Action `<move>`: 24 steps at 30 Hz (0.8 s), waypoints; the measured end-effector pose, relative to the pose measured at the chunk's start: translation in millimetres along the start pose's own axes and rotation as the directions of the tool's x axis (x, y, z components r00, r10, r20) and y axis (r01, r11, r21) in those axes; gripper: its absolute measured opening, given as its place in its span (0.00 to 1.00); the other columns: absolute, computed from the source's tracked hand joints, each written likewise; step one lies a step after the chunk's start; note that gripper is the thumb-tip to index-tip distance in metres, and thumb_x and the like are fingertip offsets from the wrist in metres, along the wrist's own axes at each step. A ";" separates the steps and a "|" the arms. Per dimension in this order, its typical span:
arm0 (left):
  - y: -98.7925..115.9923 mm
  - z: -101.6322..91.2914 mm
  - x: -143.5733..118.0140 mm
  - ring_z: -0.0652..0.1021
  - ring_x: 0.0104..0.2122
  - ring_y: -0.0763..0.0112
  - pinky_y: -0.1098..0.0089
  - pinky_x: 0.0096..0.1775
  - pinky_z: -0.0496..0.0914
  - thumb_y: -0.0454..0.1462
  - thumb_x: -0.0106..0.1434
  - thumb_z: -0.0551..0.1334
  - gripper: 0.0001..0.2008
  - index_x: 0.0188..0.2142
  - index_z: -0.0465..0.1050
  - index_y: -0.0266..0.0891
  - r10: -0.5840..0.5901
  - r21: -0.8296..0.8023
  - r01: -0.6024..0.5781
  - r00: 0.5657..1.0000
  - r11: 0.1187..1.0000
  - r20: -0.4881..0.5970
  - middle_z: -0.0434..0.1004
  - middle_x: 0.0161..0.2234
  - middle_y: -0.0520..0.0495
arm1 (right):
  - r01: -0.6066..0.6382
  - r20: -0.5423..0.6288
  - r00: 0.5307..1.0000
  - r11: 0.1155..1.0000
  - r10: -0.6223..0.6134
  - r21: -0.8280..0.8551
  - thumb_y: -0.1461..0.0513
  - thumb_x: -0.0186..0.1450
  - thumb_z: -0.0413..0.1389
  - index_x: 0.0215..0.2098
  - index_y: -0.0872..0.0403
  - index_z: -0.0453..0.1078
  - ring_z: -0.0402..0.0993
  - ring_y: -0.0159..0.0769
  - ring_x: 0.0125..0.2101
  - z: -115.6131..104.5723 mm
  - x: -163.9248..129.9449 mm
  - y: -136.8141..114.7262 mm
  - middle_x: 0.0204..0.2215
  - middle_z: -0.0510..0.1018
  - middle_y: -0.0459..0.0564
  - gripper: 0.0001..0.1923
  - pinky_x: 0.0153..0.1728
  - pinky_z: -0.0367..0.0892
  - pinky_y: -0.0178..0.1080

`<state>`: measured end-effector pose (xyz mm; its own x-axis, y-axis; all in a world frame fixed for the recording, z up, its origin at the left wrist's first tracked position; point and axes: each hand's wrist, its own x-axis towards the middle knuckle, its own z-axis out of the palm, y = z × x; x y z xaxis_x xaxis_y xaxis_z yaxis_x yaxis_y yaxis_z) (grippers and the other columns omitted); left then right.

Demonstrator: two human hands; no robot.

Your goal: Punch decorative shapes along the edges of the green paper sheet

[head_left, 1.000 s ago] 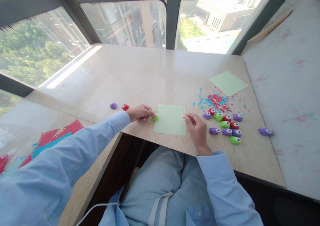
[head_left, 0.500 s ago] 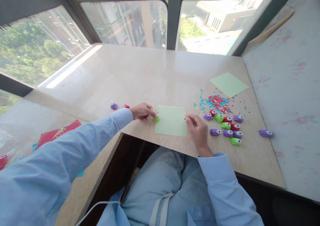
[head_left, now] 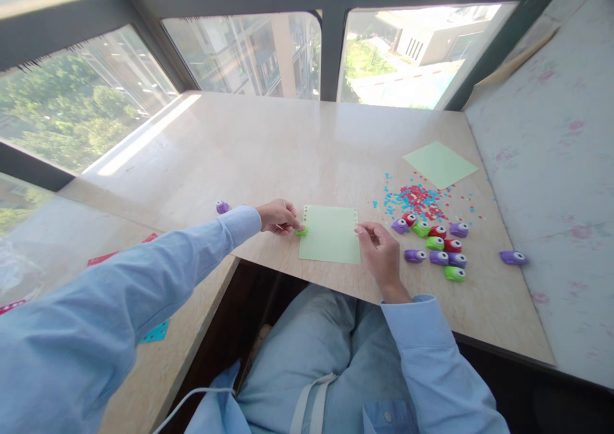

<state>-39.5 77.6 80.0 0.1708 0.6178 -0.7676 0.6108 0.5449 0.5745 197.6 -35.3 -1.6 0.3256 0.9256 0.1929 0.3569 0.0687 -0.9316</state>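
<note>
Head view: The left hand [head_left: 278,216] reaches in from the left and rests on the surface [head_left: 297,140]. Its fingers [head_left: 290,224] are pinched narrow on a small green punch [head_left: 302,231]. The punch sits right at the left edge of the green sheet [head_left: 330,234], at the far corner of that edge. So the sheet lies to the right of the left fingers, touching the punch. The sheet lies flat near the front edge of the surface, and its long side runs from near to far. A row of tiny holes shows along its far edge.

The right hand [head_left: 382,253] comes up from the near side. Its fingers [head_left: 363,231] are closed narrow on the far right corner of the sheet and hold it down. The sheet lies to the left of this hand. Both hands touch the sheet's far corners, one on each side, so neither is nearer. The left arm is stretched long and almost straight. The right arm is bent, with the wrist near the front edge.

A bunch of punches [head_left: 434,242] lies just to the right of the right hand. Paper bits [head_left: 416,197] lie behind them. A second sheet [head_left: 440,163] lies far right. A purple punch [head_left: 222,207] sits behind the left sleeve.
</note>
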 end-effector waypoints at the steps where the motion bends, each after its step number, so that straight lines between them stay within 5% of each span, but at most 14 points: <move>1: 3.8 1.6 1.0 0.69 0.18 0.79 0.74 0.25 0.70 0.29 0.47 0.74 0.22 0.27 0.59 0.41 -0.009 0.073 0.009 1.000 0.997 0.002 0.67 0.18 0.58 | -0.001 0.002 1.000 1.000 0.001 -0.001 0.54 0.65 0.57 0.37 0.53 0.76 0.79 0.41 0.33 0.0 0.0 -0.1 0.34 0.83 0.51 0.12 0.38 0.73 0.42; 6: 20.9 9.9 9.8 0.67 0.18 0.78 0.72 0.25 0.69 0.31 0.50 0.73 0.21 0.25 0.57 0.41 -0.061 0.430 0.049 0.998 0.901 0.013 0.63 0.17 0.58 | -0.003 0.000 1.000 1.000 0.003 0.001 0.54 0.65 0.57 0.37 0.53 0.76 0.78 0.41 0.33 0.0 0.0 -1.4 0.33 0.83 0.50 0.12 0.38 0.73 0.42; 24: 34.8 17.0 27.3 0.62 0.17 0.75 0.70 0.23 0.60 0.33 0.44 0.72 0.23 0.18 0.54 0.42 -0.065 0.674 0.022 0.997 0.738 0.038 0.57 0.13 0.58 | -0.023 0.005 1.000 1.000 0.023 0.012 0.53 0.65 0.56 0.37 0.53 0.76 0.78 0.41 0.33 -0.3 0.1 -1.5 0.34 0.83 0.51 0.13 0.38 0.74 0.43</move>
<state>-0.4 103.8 74.1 0.1602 0.5586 -0.8139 0.9759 0.0342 0.2155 197.4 -35.5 0.0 0.3294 0.9288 0.1701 0.3384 0.0521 -0.9396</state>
